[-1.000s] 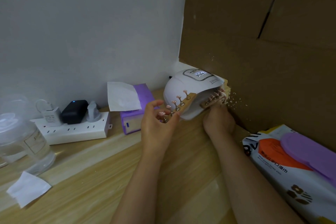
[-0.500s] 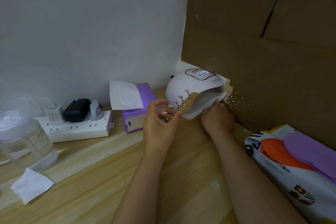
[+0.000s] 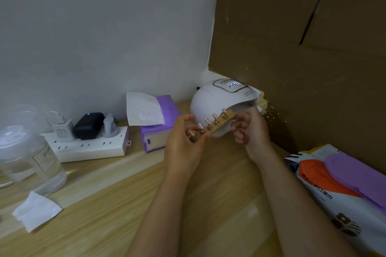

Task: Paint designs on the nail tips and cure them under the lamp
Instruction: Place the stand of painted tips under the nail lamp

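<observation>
My left hand (image 3: 183, 144) pinches the near end of the wooden nail-tip strip (image 3: 217, 124); my right hand (image 3: 251, 129), fingers curled, pinches its far end before the lamp (image 3: 215, 100).

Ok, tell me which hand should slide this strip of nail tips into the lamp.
Probably the left hand: it grips the wooden strip by its near end, far end toward the lamp mouth. The right hand only touches that end.

1 head-worn view, looking forward and down, close over desk (image 3: 104, 215) corner, facing wall (image 3: 94, 37)
</observation>
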Available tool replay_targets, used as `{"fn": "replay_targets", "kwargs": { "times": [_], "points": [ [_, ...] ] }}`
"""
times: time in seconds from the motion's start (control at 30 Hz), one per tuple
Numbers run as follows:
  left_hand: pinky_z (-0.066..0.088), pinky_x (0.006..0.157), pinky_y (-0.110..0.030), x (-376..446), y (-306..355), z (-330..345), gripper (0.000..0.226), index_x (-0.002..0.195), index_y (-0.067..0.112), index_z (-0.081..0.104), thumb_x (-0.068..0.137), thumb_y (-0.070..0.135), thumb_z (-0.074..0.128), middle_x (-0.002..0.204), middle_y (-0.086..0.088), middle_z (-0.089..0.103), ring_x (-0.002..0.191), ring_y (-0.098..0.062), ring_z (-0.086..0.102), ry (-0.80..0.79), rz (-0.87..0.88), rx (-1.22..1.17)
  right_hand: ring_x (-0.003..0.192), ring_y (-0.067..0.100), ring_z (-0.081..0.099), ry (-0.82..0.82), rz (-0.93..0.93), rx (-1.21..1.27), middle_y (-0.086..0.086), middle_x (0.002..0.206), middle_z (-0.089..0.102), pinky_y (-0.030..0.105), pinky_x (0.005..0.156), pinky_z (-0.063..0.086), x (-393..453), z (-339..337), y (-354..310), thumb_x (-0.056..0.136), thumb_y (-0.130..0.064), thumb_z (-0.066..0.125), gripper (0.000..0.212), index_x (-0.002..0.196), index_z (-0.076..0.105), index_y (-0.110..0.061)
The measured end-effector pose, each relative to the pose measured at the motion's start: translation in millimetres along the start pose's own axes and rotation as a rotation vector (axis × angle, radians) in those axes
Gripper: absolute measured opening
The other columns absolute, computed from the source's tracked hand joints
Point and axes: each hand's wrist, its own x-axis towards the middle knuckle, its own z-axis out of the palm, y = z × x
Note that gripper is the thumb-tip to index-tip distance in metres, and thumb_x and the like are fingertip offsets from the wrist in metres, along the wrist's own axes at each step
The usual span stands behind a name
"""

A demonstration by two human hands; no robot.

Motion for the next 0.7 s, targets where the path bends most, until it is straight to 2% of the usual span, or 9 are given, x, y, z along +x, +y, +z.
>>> {"fn": "replay_targets", "kwargs": {
  "times": [0.1,0.2,0.3,0.4,0.5,0.53,0.63,0.7],
  "points": [
    [0.04,0.059,-0.004,2.1,0.8,-3.7,0.046,0.096,0.035,0.044,0.071,0.015,0.077,0.077,0.018,0.058,0.067,0.001,0.055,0.006,0.0,-0.002,0.031,0.004,0.033,-0.042,-0.014,-0.013,-0.005,0.041,0.048,0.016,0.031,0.024,-5.6,3.7,-0.5,0.09,-0.023,0.048,0.026,0.066,0.056,-0.013],
    [0.04,0.059,-0.001,5.2,2.1,-6.5,0.047,0.1,0.034,0.043,0.073,0.014,0.076,0.078,0.019,0.058,0.069,-0.001,0.055,0.038,-0.009,-0.022,0.032,0.004,0.033,-0.011,-0.067,-0.023,-0.006,0.041,0.047,0.016,0.032,0.025,-12.4,15.0,-1.9,0.089,-0.018,0.051,0.028,0.061,0.054,-0.015],
    [0.04,0.063,0.001,6.2,4.0,-9.0,0.05,0.108,0.031,0.044,0.073,0.014,0.075,0.083,0.019,0.058,0.075,0.006,0.055,0.084,-0.008,-0.061,0.034,0.003,0.038,-0.025,-0.076,-0.067,-0.006,0.044,0.049,0.015,0.034,0.029,-18.0,17.2,-12.9,0.089,-0.017,0.053,0.027,0.062,0.056,-0.014],
    [0.047,0.072,-0.007,7.5,8.1,-11.1,0.055,0.116,0.024,0.045,0.073,0.007,0.074,0.096,0.01,0.059,0.086,0.005,0.057,0.137,0.038,-0.131,0.036,0.004,0.047,-0.107,-0.041,-0.031,-0.003,0.047,0.057,0.014,0.035,0.036,-30.4,15.7,-25.7,0.088,-0.018,0.056,0.026,0.064,0.062,-0.014],
    [0.044,0.074,-0.003,9.3,10.9,-13.6,0.073,0.13,0.021,0.037,0.07,0.003,0.074,0.109,0.014,0.05,0.095,0.017,0.052,0.166,0.058,-0.206,0.04,0.005,0.056,-0.06,-0.048,-0.013,0.0,0.049,0.063,0.013,0.036,0.041,-46.8,16.2,-29.7,0.089,-0.015,0.055,0.024,0.067,0.064,-0.012],
    [0.044,0.077,-0.003,9.1,11.2,-14.0,0.078,0.134,0.021,0.034,0.07,0.004,0.074,0.114,0.013,0.048,0.099,0.017,0.051,0.164,0.054,-0.218,0.042,0.005,0.059,-0.023,-0.035,0.04,0.0,0.051,0.064,0.014,0.037,0.044,-52.4,16.0,-28.5,0.089,-0.014,0.055,0.021,0.07,0.065,-0.011],
    [0.043,0.091,-0.011,7.4,11.5,-13.1,0.083,0.138,0.023,0.03,0.07,0.008,0.074,0.133,0.002,0.043,0.119,-0.002,0.045,0.166,0.037,-0.222,0.049,0.005,0.063,0.105,0.136,0.313,-0.001,0.056,0.067,0.013,0.046,0.05,-65.7,14.5,-17.7,0.088,-0.015,0.057,0.012,0.081,0.064,-0.007],
    [0.043,0.089,-0.009,7.9,12.3,-13.3,0.08,0.137,0.022,0.031,0.07,0.01,0.073,0.136,-0.003,0.043,0.122,-0.008,0.044,0.201,0.019,-0.239,0.053,0.006,0.064,0.208,0.263,0.554,0.001,0.061,0.066,0.014,0.05,0.052,-70.9,16.1,-10.7,0.091,-0.018,0.055,0.016,0.084,0.061,-0.005]
  ]
}}
